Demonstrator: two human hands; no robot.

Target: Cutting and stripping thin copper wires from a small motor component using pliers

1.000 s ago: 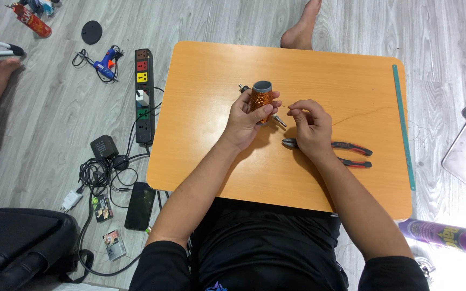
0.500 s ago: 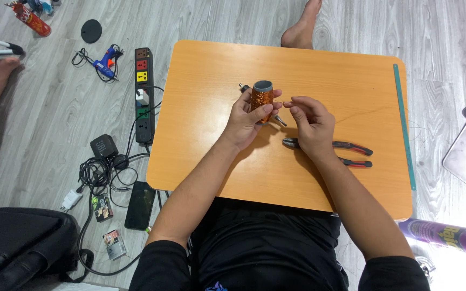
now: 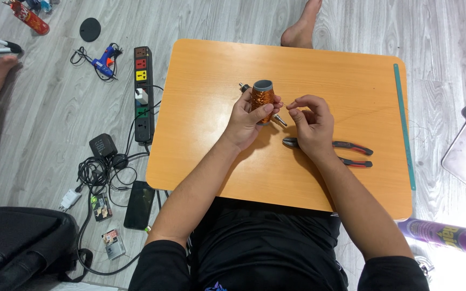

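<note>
- The left hand (image 3: 249,118) was clenched around a grey spool of copper wire (image 3: 262,99), held upright above the orange table (image 3: 211,81), presumably so the winding faced the other hand.
- The right hand (image 3: 311,126) pinched its fingertips (image 3: 293,104) just beside the spool, seemingly on a fine strand (too thin to confirm).
- Red-handled pliers (image 3: 346,153) lay on the table just below the right hand, within easy reach.
- Compared with half a second earlier, both hands and the spool had barely shifted; the pliers lay unchanged.

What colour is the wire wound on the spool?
Copper-orange, on the grey spool in the left hand; head view.
</note>
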